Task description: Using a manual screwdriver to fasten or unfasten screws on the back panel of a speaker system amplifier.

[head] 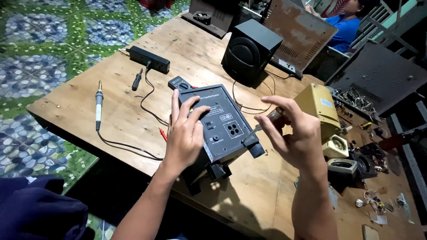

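Pressing our left hand [184, 135] flat on the black panel [222, 126] at the middle of the worktop [120, 115], we keep that grip wide. Our right hand [291, 131] pinches a screwdriver [262, 126], tip touching the panel's right edge.

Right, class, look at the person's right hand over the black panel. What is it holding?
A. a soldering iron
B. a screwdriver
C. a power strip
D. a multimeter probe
B: the right hand grips a screwdriver whose shaft points down at the black back panel, while the soldering iron lies untouched on the wooden table to the left.
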